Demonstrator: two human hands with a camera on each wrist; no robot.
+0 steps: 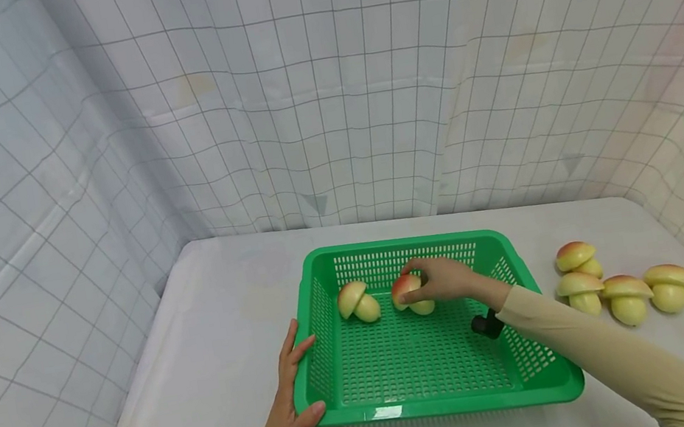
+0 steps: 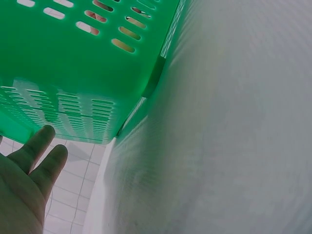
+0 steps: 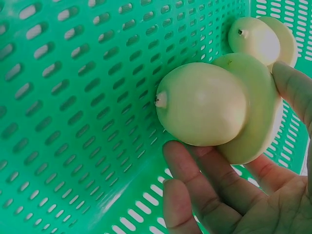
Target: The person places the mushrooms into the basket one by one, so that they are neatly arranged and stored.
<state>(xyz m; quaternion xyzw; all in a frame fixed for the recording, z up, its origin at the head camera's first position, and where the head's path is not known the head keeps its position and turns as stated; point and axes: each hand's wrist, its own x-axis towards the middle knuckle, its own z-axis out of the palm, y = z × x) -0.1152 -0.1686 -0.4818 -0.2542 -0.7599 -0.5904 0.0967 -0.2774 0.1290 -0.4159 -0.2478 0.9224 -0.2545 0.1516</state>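
My right hand (image 1: 449, 278) reaches into a green plastic basket (image 1: 447, 411) and holds an artificial mushroom (image 1: 405, 288) by its red-yellow cap. In the right wrist view the thumb lies on one side of the cap and the fingers on the other, with the pale round stem (image 3: 202, 105) facing the camera. A second mushroom (image 1: 358, 302) lies just to the left inside the basket. My left hand (image 1: 287, 398) rests at the basket's left side, its thumb over the front corner of the rim. Extended fingers (image 2: 51, 165) show beside the basket in the left wrist view.
Several more mushrooms (image 1: 626, 295) lie grouped on the white table (image 1: 218, 323), to the right of the basket. White grid-patterned curtains (image 1: 363, 91) hang behind the table and along both sides. A black wrist device (image 1: 487, 325) overlaps the basket's right part.
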